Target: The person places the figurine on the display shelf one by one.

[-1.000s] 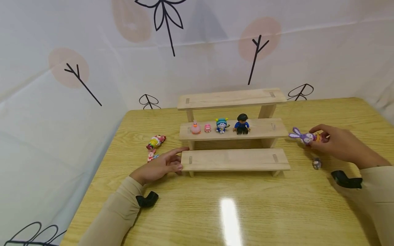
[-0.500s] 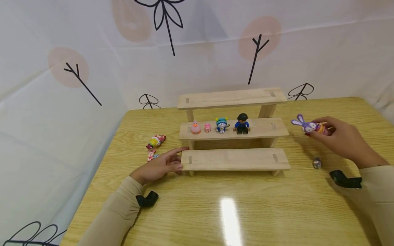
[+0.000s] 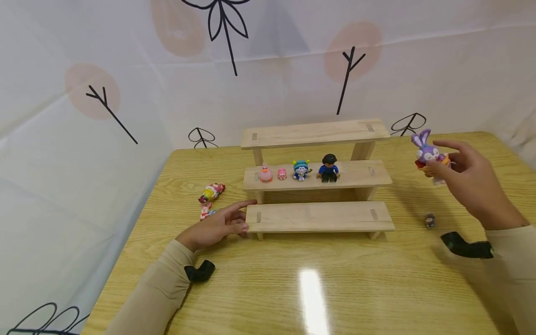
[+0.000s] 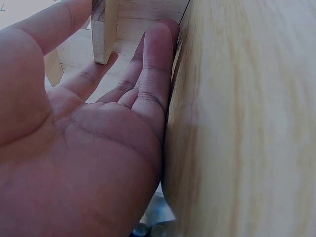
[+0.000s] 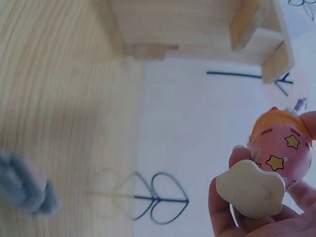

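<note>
My right hand [image 3: 473, 184] holds a purple rabbit figurine [image 3: 426, 151] above the table, right of a three-tier wooden display shelf. The rabbit is upright, ears up. In the right wrist view its pink body with yellow stars [image 5: 281, 153] and pale base [image 5: 252, 190] show between thumb and fingers. My left hand [image 3: 217, 227] grips the left end of the bottom tier [image 3: 320, 216]. A wooden leg [image 4: 103, 32] stands between thumb and fingers in the left wrist view. On the middle tier stand a pink bird figurine [image 3: 265, 174], a small pink figurine [image 3: 282, 174], a blue-hatted figurine [image 3: 300, 170] and a black-haired toy man [image 3: 328, 169].
A small grey figurine [image 3: 429, 221] stands on the table below my right hand. To the left lie a red-and-yellow figurine [image 3: 211, 192] and a pink-and-blue figurine [image 3: 206, 212], partly behind my left hand. The top tier [image 3: 314, 134] bears no toys. A patterned cloth [image 3: 284, 83] hangs behind.
My right hand has lifted the rabbit figurine off the table and turned it from lying sideways to upright. My left hand stays at the shelf's end.
</note>
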Tool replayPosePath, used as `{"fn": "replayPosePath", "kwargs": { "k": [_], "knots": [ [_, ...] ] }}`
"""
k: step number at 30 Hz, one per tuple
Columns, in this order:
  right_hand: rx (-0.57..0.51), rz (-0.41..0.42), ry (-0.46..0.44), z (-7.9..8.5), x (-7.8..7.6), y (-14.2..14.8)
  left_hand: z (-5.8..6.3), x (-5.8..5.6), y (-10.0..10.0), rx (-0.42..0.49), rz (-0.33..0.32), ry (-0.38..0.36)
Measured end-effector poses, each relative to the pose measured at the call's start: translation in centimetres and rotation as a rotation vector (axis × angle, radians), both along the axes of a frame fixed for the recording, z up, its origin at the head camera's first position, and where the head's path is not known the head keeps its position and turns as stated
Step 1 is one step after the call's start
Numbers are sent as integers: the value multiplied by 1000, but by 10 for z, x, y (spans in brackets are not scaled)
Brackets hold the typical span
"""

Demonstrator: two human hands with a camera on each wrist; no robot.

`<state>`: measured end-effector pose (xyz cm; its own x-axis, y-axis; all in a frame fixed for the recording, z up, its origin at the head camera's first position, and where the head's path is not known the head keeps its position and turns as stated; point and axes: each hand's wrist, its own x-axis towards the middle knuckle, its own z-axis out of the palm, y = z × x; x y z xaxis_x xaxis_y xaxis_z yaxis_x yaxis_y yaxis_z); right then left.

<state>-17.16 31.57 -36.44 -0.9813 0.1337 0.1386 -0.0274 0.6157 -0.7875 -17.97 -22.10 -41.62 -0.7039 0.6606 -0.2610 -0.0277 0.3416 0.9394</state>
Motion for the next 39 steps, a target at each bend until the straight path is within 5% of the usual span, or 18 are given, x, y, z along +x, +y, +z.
{"fn": "replayPosePath", "kwargs": {
  "k": [5, 12, 18, 21, 28, 39],
  "knots": [
    [-116, 20, -6, 5, 4, -8, 0, 1, 0, 13, -4, -5],
    [-850, 289, 149, 6, 5, -22, 1, 1, 1, 14, -10, 3],
    [-1063, 383, 146, 10, 8, -34, 3, 1, 1, 5, -8, 1],
    [-1084, 391, 142, 12, 11, -42, 3, 1, 0, -1, -7, 5],
    [-875, 360, 146, 17, 19, -64, 1, 2, -1, 0, -3, 9],
    [-795, 342, 173, 24, 10, -92, 1, 3, 1, 32, -15, 20]
  ]
}}
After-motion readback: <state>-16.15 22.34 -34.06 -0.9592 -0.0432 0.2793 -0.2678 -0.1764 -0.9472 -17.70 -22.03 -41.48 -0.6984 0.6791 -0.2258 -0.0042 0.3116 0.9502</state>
